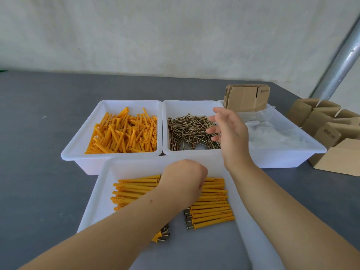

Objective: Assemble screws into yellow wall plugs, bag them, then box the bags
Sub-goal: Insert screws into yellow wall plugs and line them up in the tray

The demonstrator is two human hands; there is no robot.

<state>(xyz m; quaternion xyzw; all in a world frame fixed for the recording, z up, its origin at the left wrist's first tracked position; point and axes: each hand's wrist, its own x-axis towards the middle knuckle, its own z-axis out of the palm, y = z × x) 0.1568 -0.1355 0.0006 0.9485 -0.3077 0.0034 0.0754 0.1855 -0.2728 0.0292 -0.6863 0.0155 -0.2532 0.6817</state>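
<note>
Four white rectangular plastic trays are set on the grey table (39, 133). The nearest tray (93, 207) holds rows of yellow wall plugs with screws inserted (211, 209). Behind it, the left tray (78, 151) holds loose yellow wall plugs (124, 131), the middle tray (165, 133) loose brass-coloured screws (187, 131), and the right tray (292, 156) clear plastic bags (272, 133) and flattened brown cardboard boxes (246, 98). Folded brown cardboard boxes (329, 129) are stacked right. The left hand (185, 182) is lowered onto the assembled plugs, grip not discernible. The right hand (228, 129) is raised over the screws, fingers apart, nothing held.
</note>
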